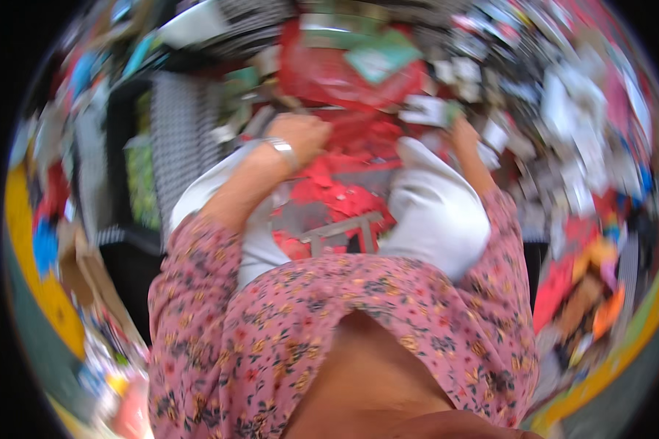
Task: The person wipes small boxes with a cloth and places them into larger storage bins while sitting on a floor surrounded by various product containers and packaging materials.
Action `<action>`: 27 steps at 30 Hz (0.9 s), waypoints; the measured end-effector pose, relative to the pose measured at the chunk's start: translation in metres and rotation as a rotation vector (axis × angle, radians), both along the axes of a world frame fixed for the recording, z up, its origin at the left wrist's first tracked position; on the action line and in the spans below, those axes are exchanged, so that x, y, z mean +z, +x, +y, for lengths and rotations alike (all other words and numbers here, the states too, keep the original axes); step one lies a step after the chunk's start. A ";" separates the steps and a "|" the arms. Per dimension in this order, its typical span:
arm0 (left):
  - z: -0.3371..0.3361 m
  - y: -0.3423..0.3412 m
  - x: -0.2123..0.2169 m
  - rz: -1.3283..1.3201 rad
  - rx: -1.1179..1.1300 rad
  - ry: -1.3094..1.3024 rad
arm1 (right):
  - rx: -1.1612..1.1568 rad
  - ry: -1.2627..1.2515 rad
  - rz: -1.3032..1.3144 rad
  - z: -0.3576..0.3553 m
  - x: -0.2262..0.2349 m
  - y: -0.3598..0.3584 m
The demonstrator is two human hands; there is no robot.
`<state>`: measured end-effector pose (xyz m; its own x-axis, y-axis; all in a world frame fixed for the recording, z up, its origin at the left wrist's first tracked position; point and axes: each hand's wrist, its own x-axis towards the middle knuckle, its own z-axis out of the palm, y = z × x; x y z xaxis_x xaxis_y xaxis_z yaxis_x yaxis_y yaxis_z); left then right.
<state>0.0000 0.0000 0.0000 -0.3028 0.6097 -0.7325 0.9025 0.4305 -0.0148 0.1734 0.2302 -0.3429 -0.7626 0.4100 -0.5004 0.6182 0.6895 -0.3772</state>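
My left hand [303, 136], with a pale metal band [282, 151] at its wrist, is held above my left knee. Its fingers are curled closed, and whatever they may hold is hidden. Out past my right knee, my right hand [462, 132] looks closed at the end of a flat white piece [423, 110] with a greenish edge. Blur hides whether it grips that piece. Ahead of both hands lies a translucent red plastic bag or sheet [315, 73], with a flat green piece [382, 55] on it. Torn red scraps [337, 196] cover the ground between my legs.
A black-framed crate with a grey mesh side [183, 121] stands to my left. Mixed scrap [520, 80] is heaped at the far right, with white pieces [582, 146] among it. A cardboard piece [80, 263] lies at the left. Yellow floor stripes [40, 241] curve along both sides.
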 end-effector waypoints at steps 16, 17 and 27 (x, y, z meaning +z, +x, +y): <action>0.072 0.044 -0.083 -0.064 -0.033 0.272 | -0.404 0.209 -0.018 0.165 0.088 0.042; 0.074 0.041 -0.077 -0.044 -0.023 0.311 | -0.417 0.163 0.024 0.159 0.124 0.040; 0.094 -0.019 -0.065 -0.558 0.513 1.319 | 0.062 -0.039 0.510 0.065 0.378 -0.060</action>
<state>-0.0192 0.0937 -0.0654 -0.5558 0.8184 0.1458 0.4157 0.1217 0.9013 0.1136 0.2952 0.0350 -0.9358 0.3450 -0.0727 0.3076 0.6980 -0.6467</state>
